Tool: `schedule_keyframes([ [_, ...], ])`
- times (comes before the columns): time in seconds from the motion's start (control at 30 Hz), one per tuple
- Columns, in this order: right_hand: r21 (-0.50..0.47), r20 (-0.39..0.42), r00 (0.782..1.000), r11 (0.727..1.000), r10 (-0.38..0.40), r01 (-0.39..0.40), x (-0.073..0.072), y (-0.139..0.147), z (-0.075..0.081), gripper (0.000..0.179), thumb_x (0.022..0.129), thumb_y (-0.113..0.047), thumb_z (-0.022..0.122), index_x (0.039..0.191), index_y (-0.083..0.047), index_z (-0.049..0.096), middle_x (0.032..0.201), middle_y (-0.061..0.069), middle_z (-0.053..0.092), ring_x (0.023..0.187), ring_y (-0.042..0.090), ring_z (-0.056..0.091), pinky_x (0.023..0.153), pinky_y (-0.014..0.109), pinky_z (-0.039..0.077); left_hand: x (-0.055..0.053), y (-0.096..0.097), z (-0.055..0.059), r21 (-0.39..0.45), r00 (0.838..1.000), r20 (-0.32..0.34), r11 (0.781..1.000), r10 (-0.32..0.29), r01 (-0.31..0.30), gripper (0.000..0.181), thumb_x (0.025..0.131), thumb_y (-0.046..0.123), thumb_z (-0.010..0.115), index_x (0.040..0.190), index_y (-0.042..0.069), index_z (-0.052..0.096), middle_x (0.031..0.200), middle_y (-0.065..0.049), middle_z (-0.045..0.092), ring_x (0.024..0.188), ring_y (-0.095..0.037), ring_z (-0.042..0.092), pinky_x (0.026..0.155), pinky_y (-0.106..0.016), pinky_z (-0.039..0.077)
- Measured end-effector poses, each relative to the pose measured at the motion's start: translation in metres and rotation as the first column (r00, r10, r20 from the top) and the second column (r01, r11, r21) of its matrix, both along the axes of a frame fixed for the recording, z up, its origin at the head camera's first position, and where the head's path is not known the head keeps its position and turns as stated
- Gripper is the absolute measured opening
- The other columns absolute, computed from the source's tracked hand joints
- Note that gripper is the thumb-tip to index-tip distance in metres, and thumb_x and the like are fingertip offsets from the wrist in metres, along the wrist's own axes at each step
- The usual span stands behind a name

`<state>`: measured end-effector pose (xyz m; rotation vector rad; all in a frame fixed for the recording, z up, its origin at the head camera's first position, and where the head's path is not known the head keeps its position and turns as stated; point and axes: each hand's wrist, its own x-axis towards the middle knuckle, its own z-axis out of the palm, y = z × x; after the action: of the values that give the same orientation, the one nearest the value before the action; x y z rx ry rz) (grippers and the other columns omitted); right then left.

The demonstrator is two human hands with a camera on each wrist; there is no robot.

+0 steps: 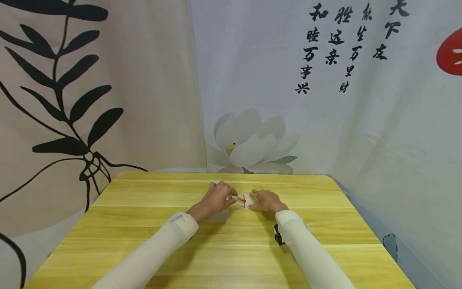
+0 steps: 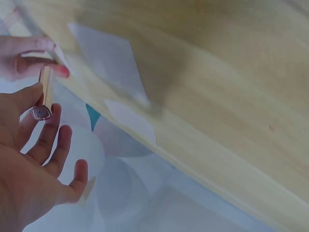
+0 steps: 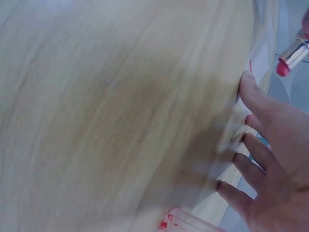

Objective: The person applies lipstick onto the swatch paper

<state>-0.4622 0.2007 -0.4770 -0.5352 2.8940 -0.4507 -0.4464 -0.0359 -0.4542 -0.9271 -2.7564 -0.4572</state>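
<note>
A lipstick [image 1: 238, 198] with a shiny metallic tube is pinched between the thumb and fingers of my left hand [image 1: 216, 196]. Its red tip shows in the right wrist view, and in the head view it overlaps a red line on a small white paper [image 1: 240, 205]. From the other side, my right hand [image 1: 267, 200] rests its fingertips on that paper, fingers spread and fairly straight. The left wrist view shows the base of the lipstick [image 2: 47, 94] and the loosely bent outer fingers of the left hand [image 2: 34, 159].
Two more pieces of white paper [image 2: 111, 63] lie on the wooden table [image 1: 231, 257] in the left wrist view. A clear piece with red smears [image 3: 188, 222] shows low in the right wrist view. A printed cloth [image 1: 162, 80] hangs behind the table.
</note>
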Motion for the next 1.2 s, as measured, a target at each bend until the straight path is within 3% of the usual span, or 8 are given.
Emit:
schedule_keyframes([
  [0.43,-0.031,-0.020,1.000,0.999,0.024,-0.025,0.000,-0.003,-0.003,0.061,0.099,-0.036,0.072,0.150,-0.006,0.056,0.158,0.017,0.046,0.142,0.047,0.044,0.112,0.063,0.035,-0.006,-0.032,0.010,0.061,0.998,-0.028,0.996,0.062,-0.060,0.016,0.094,0.024,0.080,0.109,0.019,0.082,0.105,0.005,0.076,0.103,-0.020,0.061,0.086,-0.050,0.038],
  [0.87,-0.122,0.053,0.999,0.992,0.001,0.005,0.002,-0.002,0.008,0.060,0.100,-0.034,0.072,0.151,-0.008,0.054,0.155,0.020,0.050,0.142,0.045,0.044,0.112,0.062,0.036,-0.010,-0.060,0.015,0.076,0.995,0.002,0.992,0.097,-0.097,0.021,0.095,0.024,0.079,0.114,0.016,0.080,0.107,0.004,0.076,0.106,-0.024,0.062,0.090,-0.053,0.039],
  [1.07,-0.152,0.081,0.995,0.987,0.060,-0.048,-0.001,-0.003,0.019,0.063,0.101,-0.032,0.070,0.153,-0.001,0.049,0.153,0.023,0.051,0.139,0.046,0.048,0.110,0.061,0.040,-0.014,-0.075,0.017,0.101,0.993,0.004,0.988,0.115,-0.114,0.020,0.095,0.022,0.079,0.114,0.015,0.080,0.107,0.002,0.076,0.103,-0.024,0.063,0.090,-0.054,0.039],
  [1.2,-0.177,0.057,0.994,0.981,0.095,-0.084,-0.009,-0.007,0.022,0.063,0.103,-0.029,0.068,0.152,0.005,0.047,0.151,0.027,0.051,0.136,0.047,0.051,0.108,0.060,0.043,-0.020,-0.083,0.015,0.117,0.991,0.024,0.984,0.135,-0.137,0.022,0.096,0.022,0.078,0.116,0.015,0.079,0.110,0.000,0.076,0.102,-0.024,0.062,0.088,-0.052,0.037],
])
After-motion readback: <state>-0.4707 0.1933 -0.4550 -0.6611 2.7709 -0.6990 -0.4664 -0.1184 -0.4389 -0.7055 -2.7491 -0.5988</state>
